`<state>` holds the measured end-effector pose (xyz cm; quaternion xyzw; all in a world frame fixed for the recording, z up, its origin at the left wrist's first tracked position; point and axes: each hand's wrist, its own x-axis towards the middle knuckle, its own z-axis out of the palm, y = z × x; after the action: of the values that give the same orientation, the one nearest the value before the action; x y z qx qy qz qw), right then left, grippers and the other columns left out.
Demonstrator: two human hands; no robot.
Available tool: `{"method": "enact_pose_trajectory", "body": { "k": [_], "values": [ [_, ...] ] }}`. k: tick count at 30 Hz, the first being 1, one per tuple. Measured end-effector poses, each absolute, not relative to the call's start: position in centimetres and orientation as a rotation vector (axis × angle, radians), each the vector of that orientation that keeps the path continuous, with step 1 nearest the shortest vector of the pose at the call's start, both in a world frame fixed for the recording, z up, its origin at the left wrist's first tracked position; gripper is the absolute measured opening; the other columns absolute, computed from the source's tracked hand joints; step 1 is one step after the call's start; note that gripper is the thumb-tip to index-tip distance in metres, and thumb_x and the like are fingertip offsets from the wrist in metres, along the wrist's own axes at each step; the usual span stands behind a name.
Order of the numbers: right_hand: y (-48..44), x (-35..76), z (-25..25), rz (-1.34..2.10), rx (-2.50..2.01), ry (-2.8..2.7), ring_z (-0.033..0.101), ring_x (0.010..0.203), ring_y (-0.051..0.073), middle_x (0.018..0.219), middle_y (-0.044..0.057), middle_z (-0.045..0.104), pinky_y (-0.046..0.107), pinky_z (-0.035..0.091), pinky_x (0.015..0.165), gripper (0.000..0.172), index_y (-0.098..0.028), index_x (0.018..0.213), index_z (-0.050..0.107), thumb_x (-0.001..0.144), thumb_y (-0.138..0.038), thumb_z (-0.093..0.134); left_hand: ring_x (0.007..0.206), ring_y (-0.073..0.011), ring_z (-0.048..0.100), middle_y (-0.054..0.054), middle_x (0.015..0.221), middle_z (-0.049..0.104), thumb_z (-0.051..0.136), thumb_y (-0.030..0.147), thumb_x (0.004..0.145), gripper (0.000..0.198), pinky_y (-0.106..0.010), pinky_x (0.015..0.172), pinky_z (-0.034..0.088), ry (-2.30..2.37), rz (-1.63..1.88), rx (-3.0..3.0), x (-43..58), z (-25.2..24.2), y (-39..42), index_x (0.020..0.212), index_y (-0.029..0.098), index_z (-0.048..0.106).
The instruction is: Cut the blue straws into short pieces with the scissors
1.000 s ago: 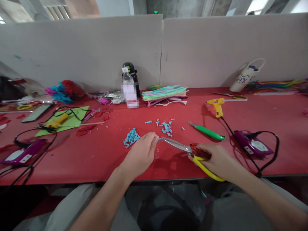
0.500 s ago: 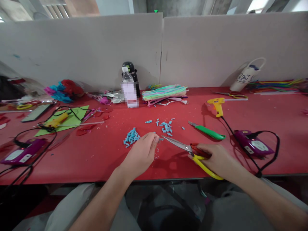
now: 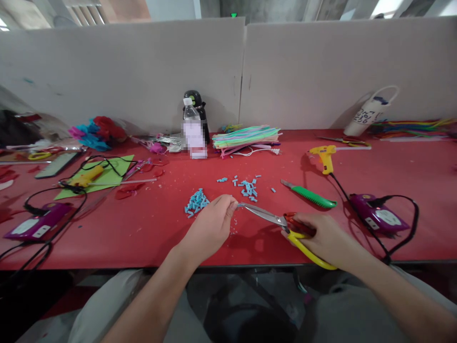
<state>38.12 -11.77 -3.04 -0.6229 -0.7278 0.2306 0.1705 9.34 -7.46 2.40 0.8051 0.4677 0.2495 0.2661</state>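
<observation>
My left hand (image 3: 211, 226) hovers over the red table (image 3: 150, 233), its fingers pinched on something too small to make out, right at the scissor tips. My right hand (image 3: 323, 236) grips the yellow-and-red handles of the scissors (image 3: 274, 220), whose blades point left toward the pinch and look nearly closed. A heap of small blue cut pieces (image 3: 195, 202) lies just beyond my left hand. More blue bits (image 3: 247, 186) are scattered behind the blades.
A green utility knife (image 3: 310, 194) and a yellow glue gun (image 3: 324, 155) lie to the right, its cord running to a purple power unit (image 3: 376, 214). A water bottle (image 3: 193, 131), a stack of pastel strips (image 3: 246, 137) and a second purple unit (image 3: 35, 226) stand around.
The scissor blades have drawn back to my left fingertips after sitting slightly apart half a second ago. Both hands stay in almost the same place.
</observation>
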Motion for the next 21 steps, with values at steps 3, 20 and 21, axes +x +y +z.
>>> {"method": "enact_pose_trajectory", "body": {
  "k": [3, 20, 21],
  "values": [
    [-11.73, 38.17, -2.99, 0.652, -1.77, -2.078, 0.034, 0.061, 0.012, 0.062, -0.004, 0.04, 0.024, 0.025, 0.051, 0.024, -0.019, 0.066, 0.049, 0.08, -0.033, 0.063, 0.072, -0.0156, 0.048, -0.001, 0.08, 0.053, 0.032, 0.031, 0.106, 0.028, -0.029, 0.067, 0.035, 1.261, 0.664, 2.165, 9.35, 2.39, -7.47, 0.083, 0.019, 0.044],
    [-11.64, 37.98, -2.46, 0.585, -1.758, -2.061, 0.033, 0.059, 0.011, 0.061, -0.004, 0.04, 0.024, 0.024, 0.051, 0.032, -0.02, 0.066, 0.045, 0.083, -0.042, 0.061, 0.07, -0.0149, 0.048, 0.0, 0.079, 0.054, 0.034, 0.031, 0.106, 0.028, -0.028, 0.067, 0.035, 1.256, 0.671, 2.172, 9.37, 2.38, -7.48, 0.083, 0.019, 0.045],
    [-11.66, 38.01, -2.52, 0.588, -1.758, -2.067, 0.032, 0.059, 0.011, 0.061, -0.004, 0.039, 0.024, 0.024, 0.051, 0.033, -0.02, 0.066, 0.043, 0.084, -0.042, 0.061, 0.07, -0.0149, 0.048, 0.0, 0.079, 0.054, 0.034, 0.031, 0.105, 0.027, -0.028, 0.067, 0.035, 1.258, 0.67, 2.17, 9.36, 2.4, -7.46, 0.083, 0.019, 0.045]
  ]
}}
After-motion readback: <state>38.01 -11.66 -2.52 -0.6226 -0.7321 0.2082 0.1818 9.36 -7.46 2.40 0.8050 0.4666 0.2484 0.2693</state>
